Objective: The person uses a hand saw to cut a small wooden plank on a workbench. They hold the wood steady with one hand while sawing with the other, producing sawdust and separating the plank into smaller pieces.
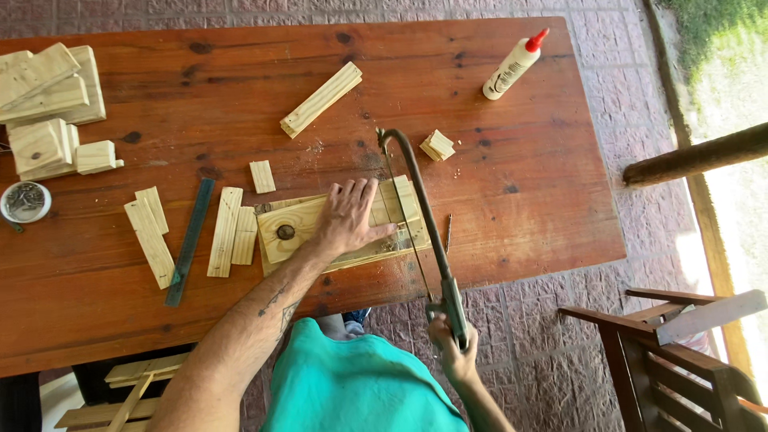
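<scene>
Workpiece: pale wooden board (292, 228) with a dark knot, lying near the front edge of the tabletop (496, 200), a little right of centre. Left hand (348, 216) lies flat on it, fingers (362, 190) spread and pressing down, gripping nothing; the board shows on both sides of the hand.

Hacksaw (416, 216): one. Right hand (452, 348) is closed round its handle, off the front edge of the tabletop; the frame reaches over the board's right end, just beside the left fingertips, the blade crossing the board there.

Loose flat strips left of the board: two side by side touching its left end, two more further left, one short piece above. One dark ruler (190, 240) lies between those two pairs.

Far side: one long block (322, 98), one small stack of offcuts (438, 145), one glue bottle (514, 64) with red cap, lying down. Left end: heap of blocks (48, 104); one round tin of nails (25, 201).

Open room: bare tabletop right of the saw to the right edge. One wooden chair (672, 352) stands on the paving beyond.
</scene>
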